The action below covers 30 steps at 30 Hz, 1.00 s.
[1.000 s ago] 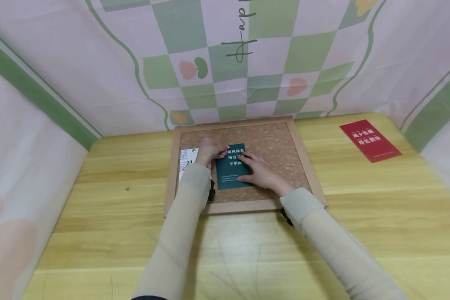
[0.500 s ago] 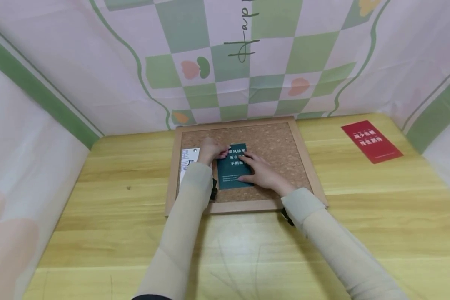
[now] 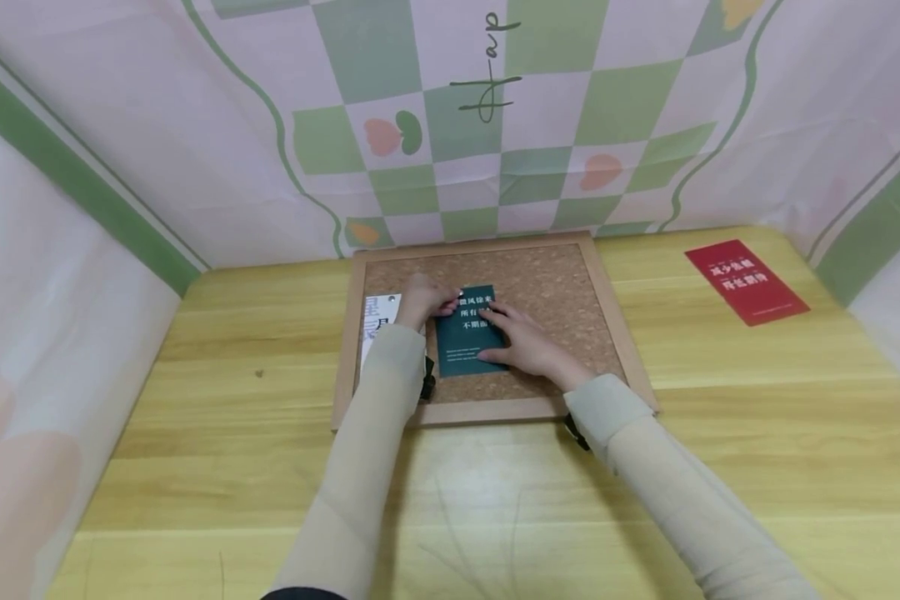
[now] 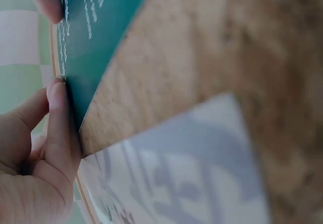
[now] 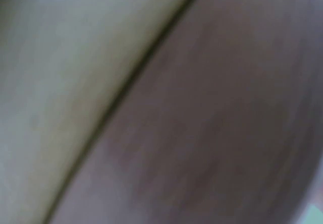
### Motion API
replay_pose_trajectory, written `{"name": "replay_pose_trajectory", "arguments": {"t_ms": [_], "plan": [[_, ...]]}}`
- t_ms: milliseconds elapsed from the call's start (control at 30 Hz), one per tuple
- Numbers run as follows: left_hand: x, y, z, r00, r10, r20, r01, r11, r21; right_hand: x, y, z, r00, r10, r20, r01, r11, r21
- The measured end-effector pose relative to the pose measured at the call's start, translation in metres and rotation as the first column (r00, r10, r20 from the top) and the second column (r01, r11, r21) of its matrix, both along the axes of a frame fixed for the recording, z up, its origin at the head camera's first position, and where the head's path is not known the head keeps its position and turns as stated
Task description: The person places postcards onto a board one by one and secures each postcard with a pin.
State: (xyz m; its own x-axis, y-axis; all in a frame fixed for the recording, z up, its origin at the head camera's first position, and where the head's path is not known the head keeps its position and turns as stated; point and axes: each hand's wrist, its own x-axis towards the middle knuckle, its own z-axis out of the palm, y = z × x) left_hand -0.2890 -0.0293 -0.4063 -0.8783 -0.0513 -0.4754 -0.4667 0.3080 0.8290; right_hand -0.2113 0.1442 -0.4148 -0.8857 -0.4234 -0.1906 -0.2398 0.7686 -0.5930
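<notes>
At the left end of the corkboard (image 3: 551, 275) lies a white card (image 3: 373, 310), partly hidden by a sleeve. Right of it, over the board's left half, the left hand (image 3: 422, 302) has thumb and finger pinched together on a small pale thing, probably a pin (image 3: 461, 293), at the top left corner of a green card (image 3: 461, 343). Pressing straight down there with steady force should suit the cork best (a slanted push could crease or tear that corner).

The green card itself lies near the board's middle, slightly left of centre. Over the board's right half, the right hand (image 3: 525, 340) rests on the card with its fingers spread, grasping nothing; light, even pressure there should stop the card turning. So the card's top left corner sits right by the left fingertips, and its right side under the right fingers and thumb.

Well to the right of the board, a red card (image 3: 747, 282) lies on the table (image 3: 217, 433).
</notes>
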Motion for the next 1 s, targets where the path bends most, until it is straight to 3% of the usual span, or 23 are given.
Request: {"name": "replay_pose_trajectory", "arguments": {"t_ms": [333, 1000], "plan": [[-0.0006, 0.0030, -0.0009, 1.000, 0.027, 0.002, -0.027, 1.000, -0.009, 0.0005, -0.0001, 0.0013, 1.000, -0.006, 0.006, 0.006, 1.000, -0.005], [0.0051, 0.0006, 0.0028, 0.999, -0.030, -0.031, 0.029, 0.999, -0.016, 0.0017, -0.0008, 0.0011, 1.000, -0.014, 0.012, 0.015, 1.000, -0.008]]}}
